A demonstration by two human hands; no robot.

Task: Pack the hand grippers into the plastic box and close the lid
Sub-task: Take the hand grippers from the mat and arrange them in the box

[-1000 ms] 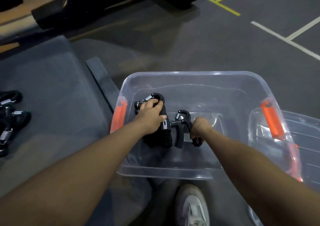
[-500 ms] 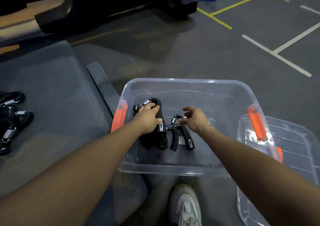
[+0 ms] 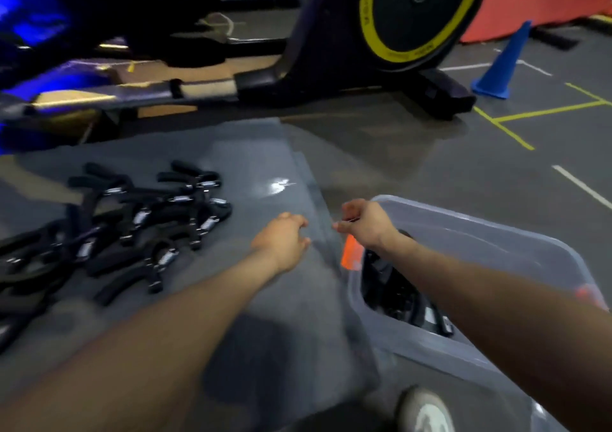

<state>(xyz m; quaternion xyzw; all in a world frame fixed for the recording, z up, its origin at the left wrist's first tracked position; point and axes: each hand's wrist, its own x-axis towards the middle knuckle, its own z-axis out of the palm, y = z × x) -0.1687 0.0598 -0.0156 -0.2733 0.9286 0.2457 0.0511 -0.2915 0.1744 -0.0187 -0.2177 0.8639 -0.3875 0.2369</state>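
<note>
Whole frame motion-blurred. Plastic box (image 3: 490, 233): near right corner cut by right and bottom edges; right forearm (image 3: 496, 299) hides much of the interior, so hand grippers inside (image 3: 397, 295) cannot be counted. Loose hand grippers (image 3: 132, 229) toward mat's left edge: pile runs off the frame, outlines smeared. Both hands' finger positions unclear. Shoe (image 3: 427, 411) cut by bottom edge

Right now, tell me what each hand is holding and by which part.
Nothing is held. The left hand and the right hand both hang empty above the grey mat, fingers loosely curled, between the plastic box and the pile of hand grippers.
</note>
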